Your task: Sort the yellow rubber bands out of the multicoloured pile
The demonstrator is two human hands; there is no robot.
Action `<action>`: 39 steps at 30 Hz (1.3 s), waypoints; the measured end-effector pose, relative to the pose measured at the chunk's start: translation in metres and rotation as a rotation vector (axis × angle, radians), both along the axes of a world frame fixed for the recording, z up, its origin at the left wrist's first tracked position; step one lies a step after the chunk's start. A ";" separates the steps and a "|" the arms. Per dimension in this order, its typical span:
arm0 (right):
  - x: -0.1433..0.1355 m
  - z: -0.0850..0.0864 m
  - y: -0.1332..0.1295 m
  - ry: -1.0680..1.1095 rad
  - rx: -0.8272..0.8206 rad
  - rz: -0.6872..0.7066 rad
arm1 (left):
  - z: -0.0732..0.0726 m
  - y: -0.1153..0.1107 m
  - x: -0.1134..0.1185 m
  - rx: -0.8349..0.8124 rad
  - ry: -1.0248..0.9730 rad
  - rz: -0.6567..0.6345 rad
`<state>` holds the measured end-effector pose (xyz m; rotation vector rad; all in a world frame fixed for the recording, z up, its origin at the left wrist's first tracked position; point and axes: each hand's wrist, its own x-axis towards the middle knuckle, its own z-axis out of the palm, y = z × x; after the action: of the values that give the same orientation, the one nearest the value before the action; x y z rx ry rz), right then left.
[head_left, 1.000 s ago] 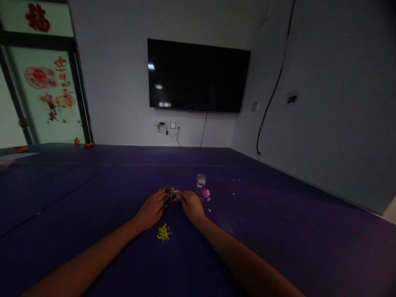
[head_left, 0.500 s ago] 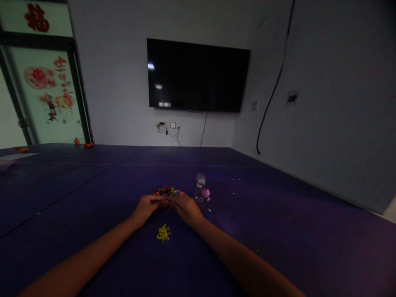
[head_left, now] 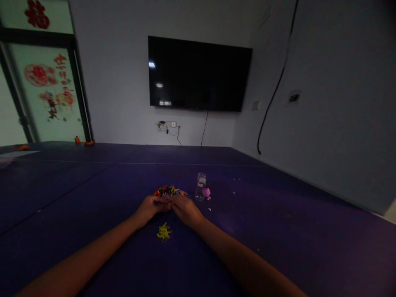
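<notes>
A heap of small multicoloured rubber bands (head_left: pixel 168 190) lies on the dark purple surface, just beyond my fingertips. My left hand (head_left: pixel 151 207) comes in from the left, its fingers closed at the near edge of the heap. From the other side my right hand (head_left: pixel 185 207) meets it, fingers bent down and pressed together. A bit of yellow shows between the touching fingertips; the finer detail there is hidden. Nearer to me, between my forearms, sits a small separate pile of yellow rubber bands (head_left: pixel 164 232).
A clear, open-topped plastic bottle (head_left: pixel 200 189) stands right of the heap, with a pink piece (head_left: pixel 206 192) beside it. Small white scraps (head_left: pixel 209 209) dot the purple surface (head_left: pixel 278 247). Orange objects (head_left: pixel 88 143) are far left. A television (head_left: pixel 199 74) hangs on the wall.
My fingertips have drawn closer together, and the red bits that showed just below them are out of sight. The yellow pile and the bottle stay in place.
</notes>
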<state>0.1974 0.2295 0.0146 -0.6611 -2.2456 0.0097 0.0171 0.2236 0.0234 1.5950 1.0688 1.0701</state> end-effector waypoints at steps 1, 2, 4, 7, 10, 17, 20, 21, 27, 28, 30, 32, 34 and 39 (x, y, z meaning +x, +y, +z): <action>0.000 0.000 0.000 -0.011 -0.001 0.005 | 0.000 -0.001 0.000 -0.004 -0.002 -0.001; 0.001 0.001 0.000 -0.018 0.002 0.013 | 0.001 -0.001 0.001 -0.008 -0.006 -0.005; 0.001 0.002 0.000 -0.024 0.024 0.044 | 0.001 -0.002 0.001 -0.011 -0.009 -0.015; 0.000 0.002 0.000 -0.048 0.076 0.099 | 0.002 -0.002 0.001 -0.020 0.009 -0.035; -0.001 -0.001 0.000 -0.086 0.120 0.103 | 0.002 -0.001 0.000 -0.020 0.010 -0.057; -0.001 -0.002 -0.004 -0.097 0.142 0.098 | -0.002 0.003 -0.002 0.019 -0.025 -0.098; -0.001 0.002 -0.007 -0.038 0.148 0.081 | -0.002 0.006 -0.005 0.017 -0.035 -0.104; -0.001 0.003 -0.008 0.006 0.157 0.058 | -0.001 0.007 -0.006 0.001 -0.039 -0.122; 0.003 0.007 -0.006 0.210 0.029 -0.149 | 0.008 0.009 -0.014 -0.158 0.084 -0.386; 0.004 0.007 -0.005 0.205 -0.006 -0.184 | 0.009 0.008 -0.015 -0.169 0.106 -0.426; 0.004 0.008 -0.003 0.167 -0.078 -0.227 | 0.011 0.007 -0.017 -0.177 0.127 -0.490; 0.004 0.008 -0.003 0.123 -0.139 -0.233 | 0.013 0.006 -0.017 -0.175 0.131 -0.527; 0.004 0.008 -0.002 0.083 -0.173 -0.219 | 0.013 0.005 -0.016 -0.170 0.122 -0.516; 0.004 0.007 -0.001 0.001 -0.140 -0.239 | 0.006 0.003 -0.008 -0.115 0.113 -0.332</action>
<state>0.2012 0.2281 0.0213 -1.0017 -2.1658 0.0488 0.0095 0.2268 0.0297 1.6825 0.8810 0.6925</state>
